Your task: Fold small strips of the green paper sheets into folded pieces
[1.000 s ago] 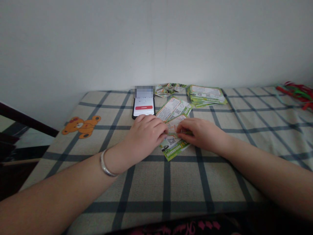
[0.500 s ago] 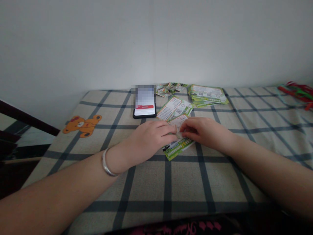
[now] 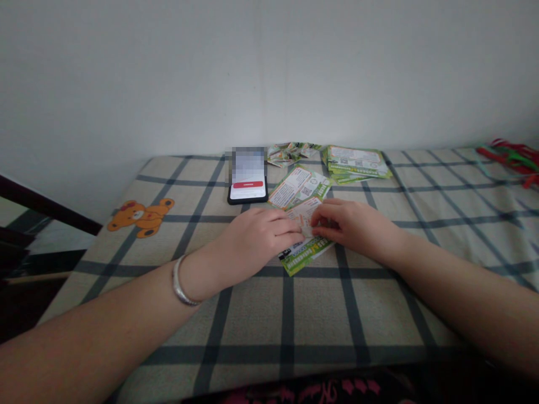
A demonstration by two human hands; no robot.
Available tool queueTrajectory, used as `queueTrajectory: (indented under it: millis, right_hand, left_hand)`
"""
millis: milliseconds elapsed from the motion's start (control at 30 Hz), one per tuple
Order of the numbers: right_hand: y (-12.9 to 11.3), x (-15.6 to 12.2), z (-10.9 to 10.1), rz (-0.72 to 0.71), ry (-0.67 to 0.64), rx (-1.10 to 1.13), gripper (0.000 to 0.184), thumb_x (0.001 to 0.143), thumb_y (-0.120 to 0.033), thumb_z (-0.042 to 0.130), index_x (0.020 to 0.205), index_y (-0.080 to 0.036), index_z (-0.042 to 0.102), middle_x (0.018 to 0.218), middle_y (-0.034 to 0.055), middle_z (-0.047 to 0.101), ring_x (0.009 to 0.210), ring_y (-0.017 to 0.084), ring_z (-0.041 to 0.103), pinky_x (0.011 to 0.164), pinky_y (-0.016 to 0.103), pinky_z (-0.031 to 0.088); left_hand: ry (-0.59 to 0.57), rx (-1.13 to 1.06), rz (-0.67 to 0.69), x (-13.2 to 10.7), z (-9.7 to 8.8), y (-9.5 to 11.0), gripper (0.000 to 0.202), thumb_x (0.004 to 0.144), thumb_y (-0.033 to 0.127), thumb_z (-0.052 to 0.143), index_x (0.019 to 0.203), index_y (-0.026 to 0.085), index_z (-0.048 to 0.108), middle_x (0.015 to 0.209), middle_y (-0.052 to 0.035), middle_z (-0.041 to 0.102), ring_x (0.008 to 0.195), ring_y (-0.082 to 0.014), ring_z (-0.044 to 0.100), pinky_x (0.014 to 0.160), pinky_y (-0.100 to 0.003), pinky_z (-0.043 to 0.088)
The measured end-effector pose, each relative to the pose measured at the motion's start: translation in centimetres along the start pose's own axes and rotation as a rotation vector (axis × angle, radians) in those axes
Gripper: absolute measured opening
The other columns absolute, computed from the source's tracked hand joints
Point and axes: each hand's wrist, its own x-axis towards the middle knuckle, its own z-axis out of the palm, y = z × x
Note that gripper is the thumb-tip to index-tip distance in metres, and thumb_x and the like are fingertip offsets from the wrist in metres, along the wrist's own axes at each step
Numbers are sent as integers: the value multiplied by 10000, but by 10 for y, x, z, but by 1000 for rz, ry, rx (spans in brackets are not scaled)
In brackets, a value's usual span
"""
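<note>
A green-and-white printed leaflet (image 3: pixel 310 255) lies at a slant on the checked cloth, partly covered by both hands. My left hand (image 3: pixel 263 233), with a silver bangle at its wrist, rests on the leaflet's left side, its fingers stretched out flat. From the right, my right hand (image 3: pixel 349 224) has its fingers curled towards the thumb, its fingertips at the leaflet's middle in a pinch. How much paper sits between those fingertips is hard to see. Just behind, a second leaflet (image 3: pixel 295 188) lies flat, overlapped by the front one.
A phone (image 3: pixel 248 191) with a lit screen lies left of the leaflets. Small folded paper pieces (image 3: pixel 290 152) and a leaflet stack (image 3: pixel 357 163) sit near the wall. An orange bear cutout (image 3: pixel 141 216) is at left, red and green strips (image 3: pixel 516 160) at far right.
Both hands stay almost in place on the leaflet; my right fingers shift very slightly. The whole view drifts a little, and the other things keep their places.
</note>
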Motion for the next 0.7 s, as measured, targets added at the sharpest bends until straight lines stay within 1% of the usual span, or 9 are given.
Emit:
queueTrajectory:
  millis: [67,133,233,300,467,600,700]
  right_hand:
    - [0,-1,-1,-137,50,-67,97,898,-228,570,910,-193,660,896,32,639,778,150,556,665,256,389]
    - [-1,-2,-3,-283,88,-146,155,930,-221,520,923,-193,672,922,47,646,841,175,545,722,286,396]
    - [-2,-2,-5,-418,61,-198,223,951,-185,464,959,-187,687,923,54,671,873,191,536,789,322,402]
    - [-2,-2,-5,-451,19,-195,239,946,-153,453,982,-181,687,925,53,680,889,191,543,798,323,409]
    - [-3,-5,-4,-424,-10,-188,236,953,-148,442,991,-173,674,932,51,671,881,181,555,774,307,419]
    - [-5,-4,-3,-447,-56,-275,187,941,-159,479,994,-175,658,943,43,656,891,193,541,758,317,410]
    - [-6,-3,-3,-452,-58,-339,140,928,-165,500,939,-177,639,940,40,644,862,195,528,717,317,398]
  left_hand:
    - [-1,5,-6,0,0,1,213,926,171,548,1113,195,647,1100,0,703,998,-219,603,818,-380,516]
    - [-1,9,-9,1,0,1,203,928,174,547,1101,194,651,1085,1,706,998,-214,605,820,-377,516]
    - [6,17,-4,1,1,0,197,934,181,539,1098,192,646,1083,-6,703,1008,-213,601,832,-378,512]
    - [7,19,-1,1,2,0,192,939,186,529,1096,186,640,1088,-13,698,1013,-215,597,843,-377,508]
    - [-8,23,0,1,1,0,194,947,204,517,1111,193,622,1106,-11,687,1024,-220,588,861,-391,504]
    - [-25,49,30,1,1,-1,200,949,190,508,1113,190,621,1114,-13,682,1045,-228,581,869,-408,505]
    - [-14,55,68,0,2,-4,200,953,180,494,1102,196,626,1106,-17,684,1044,-230,584,868,-409,507]
